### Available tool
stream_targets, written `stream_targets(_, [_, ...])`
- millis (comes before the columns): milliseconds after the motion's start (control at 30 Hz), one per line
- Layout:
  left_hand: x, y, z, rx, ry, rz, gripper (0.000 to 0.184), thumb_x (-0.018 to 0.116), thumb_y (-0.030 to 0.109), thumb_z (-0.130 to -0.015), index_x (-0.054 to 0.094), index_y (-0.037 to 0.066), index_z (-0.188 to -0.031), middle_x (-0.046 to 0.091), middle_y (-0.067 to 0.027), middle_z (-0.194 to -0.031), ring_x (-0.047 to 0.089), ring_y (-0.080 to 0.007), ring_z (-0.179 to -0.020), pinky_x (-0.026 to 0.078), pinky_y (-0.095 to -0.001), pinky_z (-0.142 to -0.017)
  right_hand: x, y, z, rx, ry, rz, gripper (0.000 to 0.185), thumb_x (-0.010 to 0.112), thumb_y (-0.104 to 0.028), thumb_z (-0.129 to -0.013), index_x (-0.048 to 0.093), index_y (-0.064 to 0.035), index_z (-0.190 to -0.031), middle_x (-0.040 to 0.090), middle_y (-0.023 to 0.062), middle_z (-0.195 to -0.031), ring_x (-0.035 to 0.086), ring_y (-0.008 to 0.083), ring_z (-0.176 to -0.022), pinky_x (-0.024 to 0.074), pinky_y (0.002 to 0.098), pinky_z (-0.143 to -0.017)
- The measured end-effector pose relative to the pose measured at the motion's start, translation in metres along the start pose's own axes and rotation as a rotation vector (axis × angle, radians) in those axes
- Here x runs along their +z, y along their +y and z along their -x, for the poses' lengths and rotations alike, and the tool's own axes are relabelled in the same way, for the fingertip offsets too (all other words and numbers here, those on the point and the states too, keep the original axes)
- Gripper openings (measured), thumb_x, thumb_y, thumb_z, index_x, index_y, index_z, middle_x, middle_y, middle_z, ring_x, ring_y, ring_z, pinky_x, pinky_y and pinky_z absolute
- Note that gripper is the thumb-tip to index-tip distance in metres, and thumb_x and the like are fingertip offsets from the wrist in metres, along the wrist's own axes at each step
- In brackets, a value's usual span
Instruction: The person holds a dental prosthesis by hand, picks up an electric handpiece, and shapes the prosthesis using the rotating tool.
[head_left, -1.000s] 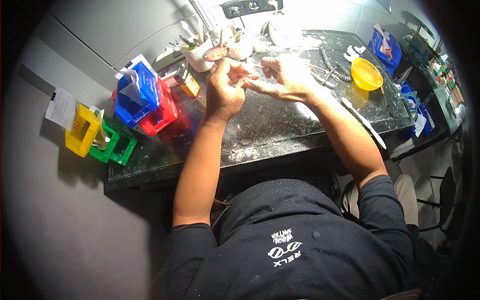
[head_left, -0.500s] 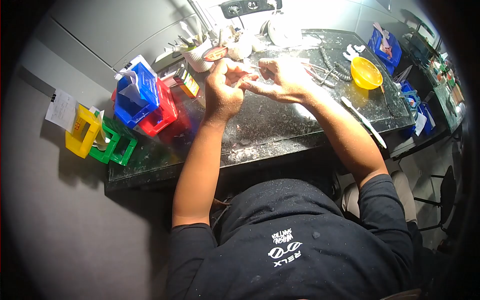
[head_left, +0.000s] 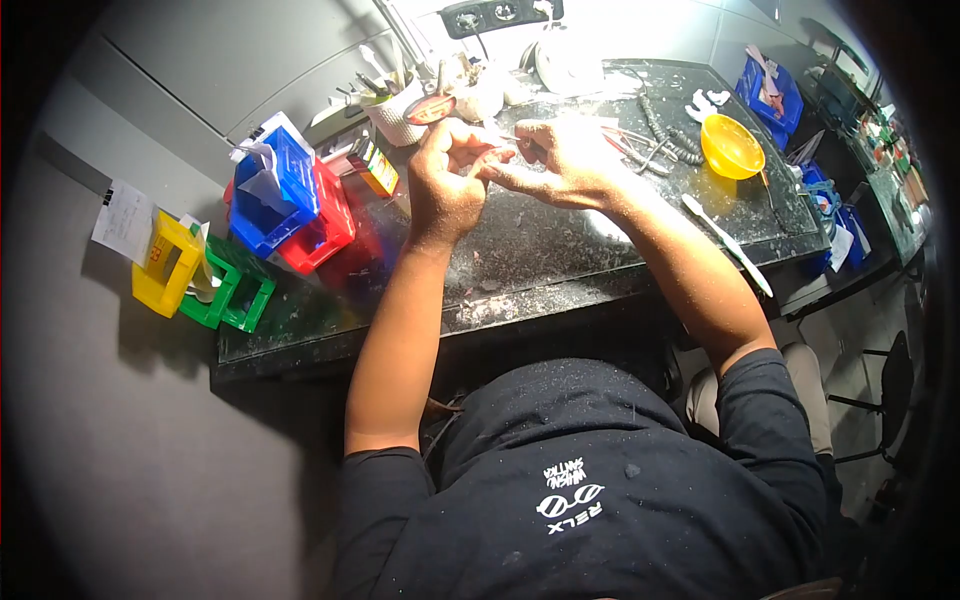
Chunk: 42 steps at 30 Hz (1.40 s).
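My left hand [head_left: 448, 178] is raised over the dark bench, its fingers curled in a pinch around something small and pale that the fingers and glare mostly hide. Close beside it, my right hand [head_left: 565, 165] is closed on a thin tool [head_left: 508, 136], whose slim end points toward the left hand. The two thumbs nearly meet. White dust speckles both hands and forearms. Just beyond my left fingers is a red and dark oval thing [head_left: 431, 109], in front of a white textured pot [head_left: 398, 112] with several tools standing in it.
Blue [head_left: 275, 195] and red [head_left: 325, 222] bins sit left, near a small yellow-black box [head_left: 375, 168]. A yellow bowl [head_left: 733, 147], coiled cord [head_left: 672, 142] and white-handled brush or knife [head_left: 727, 243] lie right. White dust covers the black bench [head_left: 540, 255].
Almost nothing differs. My right hand has shifted very slightly, while the left hand keeps its pinch in the same place.
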<state>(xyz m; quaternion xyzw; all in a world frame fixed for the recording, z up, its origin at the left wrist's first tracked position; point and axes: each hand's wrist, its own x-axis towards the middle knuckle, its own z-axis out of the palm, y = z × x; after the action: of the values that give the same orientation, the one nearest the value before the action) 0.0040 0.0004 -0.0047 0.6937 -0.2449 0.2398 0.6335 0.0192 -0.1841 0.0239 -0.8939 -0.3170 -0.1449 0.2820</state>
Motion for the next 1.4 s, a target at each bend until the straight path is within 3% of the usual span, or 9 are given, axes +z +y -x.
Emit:
stream_targets(67, [0.0, 0.001, 0.0, 0.044, -0.027, -0.051, 0.023, 0.069, -0.012, -0.083, 0.052, -0.001, -0.091, 0.068, -0.0126, -0.092, 0.07, -0.0212, -0.088, 0.059, -0.0351, -0.083, 0.004, 0.004, -0.001, -0.048, 0.037, -0.003, 0.062, 0.066, -0.065, -0.08, 0.057, -0.004, -0.07, 0.053, 0.0101, -0.057, 0.054, 0.0244, -0.054, 0.044, 0.038, -0.056])
stream_targets(600, [-0.003, -0.005, 0.0, 0.098, -0.011, -0.208, 0.024, 0.075, -0.007, -0.081, 0.054, 0.0, -0.092, 0.068, -0.0103, -0.092, 0.07, -0.0183, -0.089, 0.057, -0.0309, -0.083, -0.001, -0.001, 0.001, -0.044, 0.044, -0.02, 0.066, 0.065, -0.067, -0.08, 0.058, -0.0017, -0.069, 0.051, 0.0119, -0.053, 0.053, 0.0251, -0.051, 0.0447, 0.0383, -0.055])
stream_targets(800, [-0.003, -0.008, -0.001, 0.1, 0.003, -0.208, 0.023, 0.076, -0.005, -0.081, 0.056, 0.0, -0.09, 0.069, -0.009, -0.09, 0.07, -0.0154, -0.086, 0.056, -0.0289, -0.079, 0.007, 0.005, 0.0, -0.068, 0.081, -0.017, 0.062, 0.068, -0.062, -0.081, 0.056, -0.0021, -0.068, 0.05, 0.011, -0.053, 0.052, 0.0246, -0.05, 0.0441, 0.0379, -0.055])
stream_targets(900, [-0.002, -0.008, -0.001, 0.15, 0.019, -0.232, 0.022, 0.075, -0.005, -0.078, 0.056, 0.0, -0.086, 0.066, -0.0099, -0.085, 0.072, -0.0195, -0.081, 0.058, -0.0301, -0.071, 0.004, 0.003, 0.001, -0.051, 0.05, -0.022, 0.061, 0.069, -0.061, -0.08, 0.056, -0.0024, -0.067, 0.05, 0.0099, -0.053, 0.052, 0.0244, -0.051, 0.0434, 0.0383, -0.055])
stream_targets(967, [-0.003, -0.006, 0.0, 0.137, 0.014, -0.284, 0.022, 0.077, -0.004, -0.081, 0.056, 0.0, -0.089, 0.069, -0.0086, -0.087, 0.069, -0.0148, -0.083, 0.056, -0.0281, -0.076, 0.006, 0.005, -0.001, -0.032, 0.051, -0.018, 0.073, 0.062, -0.074, -0.077, 0.055, -0.0026, -0.065, 0.053, 0.0119, -0.054, 0.058, 0.0283, -0.053, 0.0458, 0.0409, -0.056])
stream_targets(1100, [-0.005, -0.012, 0.0, 0.158, 0.013, -0.307, 0.021, 0.076, -0.003, -0.082, 0.057, 0.0, -0.089, 0.069, -0.0084, -0.087, 0.069, -0.0147, -0.083, 0.055, -0.0277, -0.076, 0.006, 0.002, 0.0, -0.024, 0.055, -0.036, 0.073, 0.062, -0.074, -0.077, 0.054, -0.0025, -0.064, 0.053, 0.0126, -0.054, 0.058, 0.029, -0.053, 0.0462, 0.0409, -0.056])
stream_targets(1167, [-0.004, -0.01, -0.001, 0.196, 0.049, -0.353, 0.023, 0.077, -0.003, -0.075, 0.056, 0.001, -0.083, 0.066, -0.0121, -0.083, 0.072, -0.022, -0.076, 0.057, -0.0314, -0.068, 0.005, 0.001, 0.001, -0.012, 0.035, -0.021, 0.073, 0.061, -0.074, -0.077, 0.054, -0.0026, -0.063, 0.053, 0.0134, -0.054, 0.058, 0.0291, -0.053, 0.0467, 0.0406, -0.056])
stream_targets(1300, [-0.004, -0.014, -0.002, 0.224, 0.048, -0.348, 0.022, 0.077, -0.002, -0.076, 0.056, 0.001, -0.082, 0.066, -0.0119, -0.082, 0.072, -0.022, -0.075, 0.056, -0.0316, -0.067, 0.005, 0.002, 0.0, -0.027, 0.034, -0.007, 0.074, 0.061, -0.074, -0.077, 0.053, -0.0025, -0.063, 0.053, 0.0139, -0.054, 0.058, 0.0299, -0.053, 0.0465, 0.0413, -0.057])
stream_targets(1400, [-0.003, -0.012, -0.002, 0.239, 0.056, -0.35, 0.022, 0.077, -0.002, -0.076, 0.056, 0.001, -0.082, 0.066, -0.0111, -0.081, 0.072, -0.0214, -0.074, 0.056, -0.0313, -0.067, 0.002, 0.003, 0.0, -0.052, 0.056, -0.048, 0.066, 0.063, -0.067, -0.08, 0.056, -0.0023, -0.067, 0.053, 0.0115, -0.055, 0.057, 0.0251, -0.052, 0.0458, 0.0395, -0.055])
